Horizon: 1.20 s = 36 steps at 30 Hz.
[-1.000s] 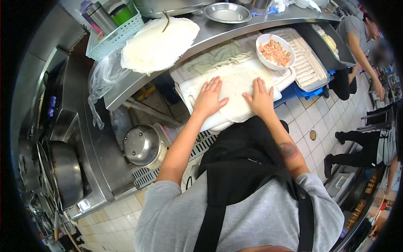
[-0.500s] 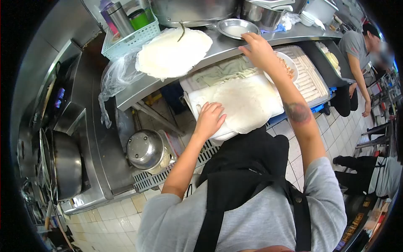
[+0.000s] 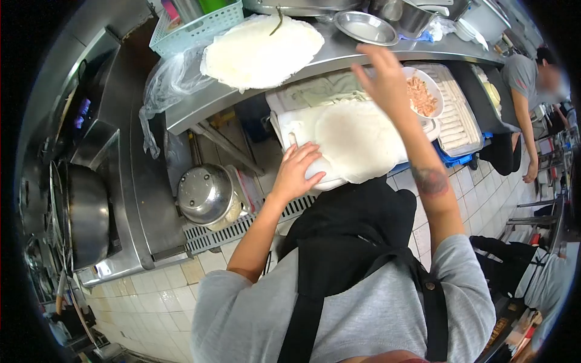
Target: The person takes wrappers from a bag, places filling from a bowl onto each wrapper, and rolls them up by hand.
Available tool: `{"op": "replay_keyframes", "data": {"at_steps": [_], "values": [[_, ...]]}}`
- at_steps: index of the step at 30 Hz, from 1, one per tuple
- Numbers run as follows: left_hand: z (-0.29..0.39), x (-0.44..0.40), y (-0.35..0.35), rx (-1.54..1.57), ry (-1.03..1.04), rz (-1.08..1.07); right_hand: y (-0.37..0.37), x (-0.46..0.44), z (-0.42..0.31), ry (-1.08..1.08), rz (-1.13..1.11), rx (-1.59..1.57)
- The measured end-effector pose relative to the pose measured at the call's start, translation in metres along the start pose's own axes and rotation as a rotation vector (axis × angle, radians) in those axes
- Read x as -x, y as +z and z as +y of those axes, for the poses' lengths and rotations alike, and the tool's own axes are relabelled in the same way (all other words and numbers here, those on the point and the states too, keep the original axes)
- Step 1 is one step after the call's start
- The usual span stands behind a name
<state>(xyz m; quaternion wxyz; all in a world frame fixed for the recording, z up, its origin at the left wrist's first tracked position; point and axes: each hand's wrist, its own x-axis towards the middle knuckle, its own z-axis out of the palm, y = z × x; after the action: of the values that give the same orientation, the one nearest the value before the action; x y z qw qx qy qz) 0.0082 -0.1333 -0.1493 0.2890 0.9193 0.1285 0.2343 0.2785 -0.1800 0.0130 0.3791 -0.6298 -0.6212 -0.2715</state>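
Observation:
My left hand [image 3: 296, 171] rests with spread fingers on the left edge of the white board, beside a thin pale sheet [image 3: 357, 142] that lies flat on it. My right hand [image 3: 387, 81] is raised over the far right of the sheet, fingers apart and slightly blurred, holding nothing that shows. Just beyond its fingertips stands a shallow metal dish [image 3: 365, 28] with whitish contents. Right of that hand is a white bowl [image 3: 423, 94] of shredded orange filling. Behind the board lies a crumpled pale green cloth [image 3: 327, 89].
A stack of round white sheets [image 3: 263, 51] lies on the steel counter [image 3: 193, 112], near a mint basket [image 3: 196, 27]. A tray of white rolls [image 3: 454, 112] is at the right. A metal pot [image 3: 206, 193] stands low left. Another person [image 3: 521, 78] is at the far right.
My right hand left the sheet, reached to the metal dish and has now drawn back slightly from it. My left hand has shifted left to the board's edge. The view has also shifted.

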Motion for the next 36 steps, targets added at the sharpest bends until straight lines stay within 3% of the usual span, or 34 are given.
{"op": "replay_keyframes", "data": {"at_steps": [2,6,9,12,18,21,24,27,31,33,34,35,36], "values": [[-0.001,0.001,0.001,0.000,0.002,0.017,0.020,0.046,-0.017,0.025,-0.179,-0.220],[0.001,0.000,0.001,-0.008,0.014,0.034,0.066,0.126,-0.008,0.023,-0.680,-0.274],[0.001,0.001,0.000,-0.005,0.009,0.036,0.081,0.144,0.008,0.125,-0.649,0.075],[0.000,0.001,0.002,-0.007,0.002,0.042,0.084,0.144,0.005,0.220,-0.702,0.204],[0.002,0.000,0.004,0.031,-0.054,0.126,0.046,0.150,-0.044,-0.102,-0.868,-0.433],[0.002,0.000,0.006,0.021,-0.062,0.144,0.052,0.140,-0.013,0.019,-0.806,-0.458],[0.003,0.001,0.005,0.033,-0.079,0.143,0.079,0.147,0.011,0.257,-0.577,0.150],[0.002,0.001,0.004,0.043,-0.090,0.145,0.086,0.152,-0.002,0.196,-0.614,0.185],[0.005,0.000,0.006,0.058,-0.097,0.149,0.049,0.122,-0.040,0.016,-0.958,-0.298],[0.006,0.000,0.003,0.046,-0.079,0.120,0.027,0.085,-0.041,0.015,-0.602,-0.301],[0.007,0.001,0.002,0.032,-0.057,0.078,0.001,0.028,-0.035,0.045,-0.253,-0.310],[0.006,0.000,0.000,0.012,-0.031,0.041,0.000,0.004,-0.022,-0.062,-0.002,-0.160],[0.007,0.000,0.000,-0.024,-0.012,0.015,-0.007,-0.019,-0.011,-0.078,0.027,-0.025]]}}
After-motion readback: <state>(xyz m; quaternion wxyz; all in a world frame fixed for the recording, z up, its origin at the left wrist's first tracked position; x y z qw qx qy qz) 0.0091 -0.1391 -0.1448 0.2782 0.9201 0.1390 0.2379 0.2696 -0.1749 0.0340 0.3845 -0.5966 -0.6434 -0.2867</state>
